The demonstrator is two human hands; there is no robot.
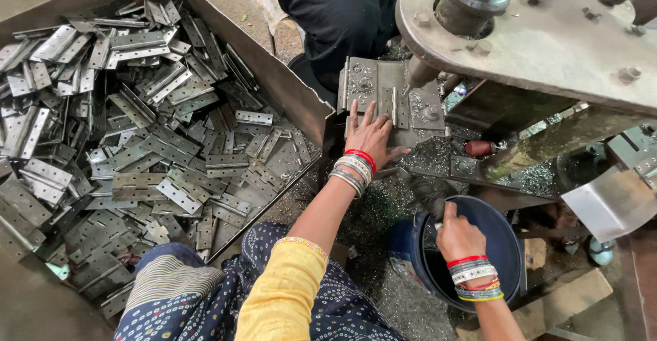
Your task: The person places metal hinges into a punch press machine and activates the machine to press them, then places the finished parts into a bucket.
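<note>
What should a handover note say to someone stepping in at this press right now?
Left hand: flat, fingers spread, pressing a metal hinge onto the press plate under the punch.
Right hand: closed around a dark handle above the blue bucket.
Parts: a large heap of hinges fills the metal bin on the left. Metal shavings cover the floor by the press.
Done: one hinge is seated on the plate.
Left: the pictures do not show whether this hinge has been punched; the bin is still nearly full.
</note>
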